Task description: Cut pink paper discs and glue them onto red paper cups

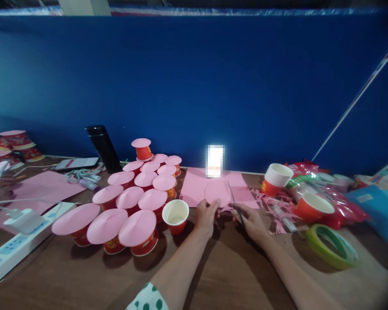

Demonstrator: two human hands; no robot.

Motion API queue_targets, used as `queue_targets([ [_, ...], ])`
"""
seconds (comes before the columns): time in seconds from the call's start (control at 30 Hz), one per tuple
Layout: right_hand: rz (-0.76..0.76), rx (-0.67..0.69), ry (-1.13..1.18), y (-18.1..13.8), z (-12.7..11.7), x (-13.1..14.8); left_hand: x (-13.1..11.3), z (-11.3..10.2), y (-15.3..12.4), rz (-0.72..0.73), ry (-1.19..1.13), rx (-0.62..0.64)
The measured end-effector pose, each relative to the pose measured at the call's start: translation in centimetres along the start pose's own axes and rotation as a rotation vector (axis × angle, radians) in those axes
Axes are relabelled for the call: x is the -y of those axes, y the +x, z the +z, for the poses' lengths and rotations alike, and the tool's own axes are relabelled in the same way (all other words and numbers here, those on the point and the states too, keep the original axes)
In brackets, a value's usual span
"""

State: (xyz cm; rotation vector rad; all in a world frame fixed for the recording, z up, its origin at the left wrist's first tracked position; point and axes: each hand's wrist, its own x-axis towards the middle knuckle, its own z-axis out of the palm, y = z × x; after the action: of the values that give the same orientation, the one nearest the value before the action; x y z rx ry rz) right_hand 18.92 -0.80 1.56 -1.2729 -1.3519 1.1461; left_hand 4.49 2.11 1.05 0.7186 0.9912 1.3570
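Note:
My left hand (207, 216) pinches the lower left edge of a round pink paper disc (217, 193). A larger pink sheet (194, 183) lies behind the disc. In my right hand (248, 218) is a pair of dark scissors (233, 198), its blade pointing up along the disc's right side. Whether the blades are spread cannot be made out. Just left of my left hand stands an upright red paper cup (175, 215) with a white inside. Beyond it are several upside-down red cups, each topped with a pink disc (137, 227).
A white power strip (35, 237) and black bottle (103, 148) are on the left, where another person's hand (0, 191) shows. A bright phone (215, 161) leans on the blue partition (187, 86). At right are stacked cups (276, 178), pink scraps (280, 211) and yellow-green tape (331, 247).

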Motion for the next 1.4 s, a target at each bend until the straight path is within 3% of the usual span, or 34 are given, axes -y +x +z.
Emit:
queue_targets([
  [1.4, 0.022, 0.002, 0.013, 0.02, 0.01, -0.05, -0.06, -0.18, 0.10, 0.013, -0.009, -0.001],
])
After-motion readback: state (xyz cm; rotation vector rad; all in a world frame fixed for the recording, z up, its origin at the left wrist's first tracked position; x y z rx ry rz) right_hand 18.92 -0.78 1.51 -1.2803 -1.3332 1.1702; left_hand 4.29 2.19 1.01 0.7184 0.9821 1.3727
